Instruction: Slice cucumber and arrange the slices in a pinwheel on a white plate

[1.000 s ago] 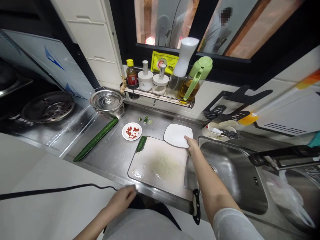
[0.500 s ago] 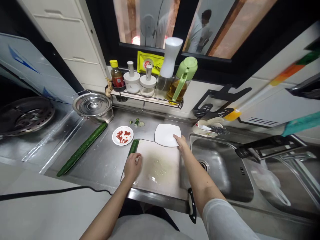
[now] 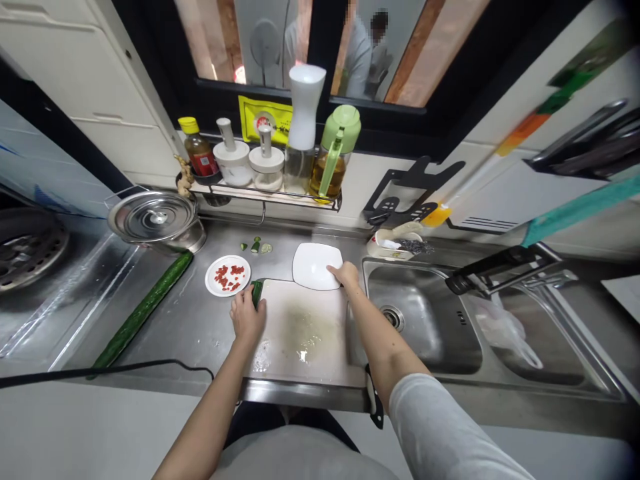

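Observation:
My left hand (image 3: 247, 317) lies at the far left corner of the white cutting board (image 3: 303, 333), its fingers curled over a short cucumber piece (image 3: 257, 291). My right hand (image 3: 346, 275) rests on the near right edge of a square white plate (image 3: 314, 264) just beyond the board; its fingers touch the rim. A small round dish of chopped red chilli (image 3: 228, 275) sits left of the cucumber piece. A knife handle (image 3: 374, 403) sticks out over the counter's front edge under my right forearm.
A whole cucumber (image 3: 145, 308) lies diagonally at the left, near a lidded steel pot (image 3: 157, 221). A condiment rack (image 3: 265, 177) lines the back wall. The sink (image 3: 435, 320) is at the right. A black cable (image 3: 100, 370) runs along the front edge.
My left hand came up from the counter's front edge onto the board and reached the cucumber piece. My right hand stayed on the plate. The view shifted to the right.

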### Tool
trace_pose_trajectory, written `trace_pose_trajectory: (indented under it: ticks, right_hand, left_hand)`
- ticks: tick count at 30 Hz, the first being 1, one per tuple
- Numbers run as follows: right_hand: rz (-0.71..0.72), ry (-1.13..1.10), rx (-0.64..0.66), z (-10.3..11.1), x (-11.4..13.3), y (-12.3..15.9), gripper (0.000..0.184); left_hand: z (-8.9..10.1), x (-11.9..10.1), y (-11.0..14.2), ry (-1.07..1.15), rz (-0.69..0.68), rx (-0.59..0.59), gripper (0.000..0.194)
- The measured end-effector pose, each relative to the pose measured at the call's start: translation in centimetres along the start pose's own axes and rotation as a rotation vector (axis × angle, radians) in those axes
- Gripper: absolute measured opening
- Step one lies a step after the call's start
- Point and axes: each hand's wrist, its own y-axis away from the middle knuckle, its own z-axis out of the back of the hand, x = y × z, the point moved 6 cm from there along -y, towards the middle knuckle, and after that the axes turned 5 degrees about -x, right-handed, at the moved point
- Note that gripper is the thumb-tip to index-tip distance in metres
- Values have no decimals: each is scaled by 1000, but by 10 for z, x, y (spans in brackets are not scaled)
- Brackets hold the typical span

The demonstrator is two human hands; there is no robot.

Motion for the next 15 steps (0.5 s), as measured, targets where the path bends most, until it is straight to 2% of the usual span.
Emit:
trace_pose_trajectory:
  ticks: [4,8,12,15]
  right_hand:
    - [6,83,-34,11,6,15,62]
    - [57,67,-100,34,3,36,54]
    - [147,-14,-154,55,-26,77,41]
    - [175,-10,-159,57,-62,123,31]
  left_hand:
    - [-8,4,-4,24,-30,12,53]
    - [-12,7,-7,29,-33,16,56]
    - [-13,9,-11,12,-21,20,54]
    - [-13,10,-12,2,-30,36,54]
